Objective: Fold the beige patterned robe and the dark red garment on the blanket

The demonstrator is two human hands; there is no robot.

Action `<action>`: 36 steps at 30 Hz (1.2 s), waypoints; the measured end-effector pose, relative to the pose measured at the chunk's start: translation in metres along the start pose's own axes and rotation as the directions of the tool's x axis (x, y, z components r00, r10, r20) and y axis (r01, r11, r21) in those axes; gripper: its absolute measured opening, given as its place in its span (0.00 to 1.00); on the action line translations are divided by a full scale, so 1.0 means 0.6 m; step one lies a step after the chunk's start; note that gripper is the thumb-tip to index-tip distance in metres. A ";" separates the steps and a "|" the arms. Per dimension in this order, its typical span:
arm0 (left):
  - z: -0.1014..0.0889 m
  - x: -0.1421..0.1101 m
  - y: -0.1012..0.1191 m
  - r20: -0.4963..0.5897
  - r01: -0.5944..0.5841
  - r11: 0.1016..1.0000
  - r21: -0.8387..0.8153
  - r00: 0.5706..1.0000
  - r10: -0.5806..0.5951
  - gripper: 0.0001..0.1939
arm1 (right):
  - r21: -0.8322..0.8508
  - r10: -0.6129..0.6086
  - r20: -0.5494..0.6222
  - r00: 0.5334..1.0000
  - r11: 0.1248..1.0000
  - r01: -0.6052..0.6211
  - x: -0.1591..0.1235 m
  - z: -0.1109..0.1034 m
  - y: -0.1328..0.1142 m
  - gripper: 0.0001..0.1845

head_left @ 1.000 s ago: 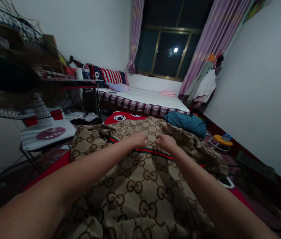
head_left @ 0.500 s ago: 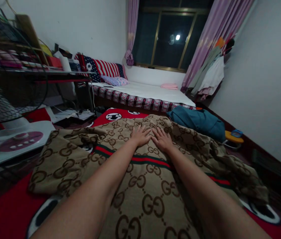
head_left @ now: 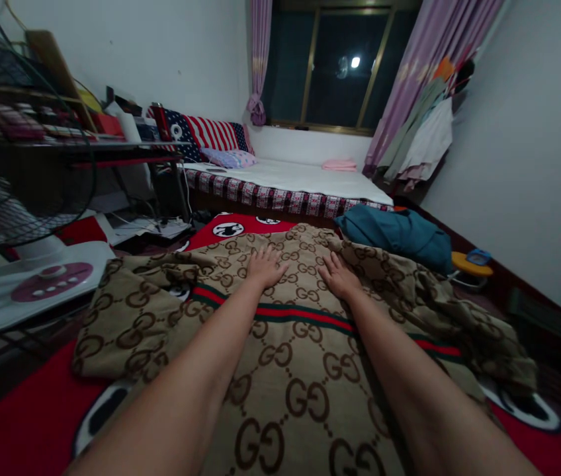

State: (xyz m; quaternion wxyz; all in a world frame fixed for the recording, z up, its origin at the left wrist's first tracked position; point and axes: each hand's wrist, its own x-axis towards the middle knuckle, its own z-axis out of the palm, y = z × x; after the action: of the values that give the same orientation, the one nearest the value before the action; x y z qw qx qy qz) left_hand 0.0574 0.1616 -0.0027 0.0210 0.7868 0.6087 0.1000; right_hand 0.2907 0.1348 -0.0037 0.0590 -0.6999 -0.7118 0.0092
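Our left hand (head_left: 264, 268) and right hand (head_left: 341, 276) now lie farther apart. We spread both on patterned cloth (head_left: 295, 357).

White-topped bed (head_left: 285, 180) below a dark window (head_left: 343, 86); folded pink cloth (head_left: 339, 164) on it; yellow-topped stool (head_left: 466, 266) near the right-hand wall (head_left: 533, 165).

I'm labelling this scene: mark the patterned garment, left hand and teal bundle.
Patterned garment (head_left: 305, 354): head view, middle of its body.
Left hand (head_left: 264, 268): head view, back of the hand.
Teal bundle (head_left: 398, 235): head view, its visible middle.
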 end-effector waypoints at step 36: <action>-0.206 -0.315 -0.223 0.042 0.245 0.951 0.189 0.965 -0.257 0.23 | 0.083 0.049 -0.202 0.978 0.996 -0.032 -0.251 -0.004 -0.200 0.26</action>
State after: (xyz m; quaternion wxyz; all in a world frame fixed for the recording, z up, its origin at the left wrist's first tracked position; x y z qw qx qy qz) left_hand -0.1379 0.0031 0.0725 -0.0186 0.7043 0.7095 0.0144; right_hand 0.1734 -0.0178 -0.0005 0.1591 -0.7086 -0.6866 -0.0334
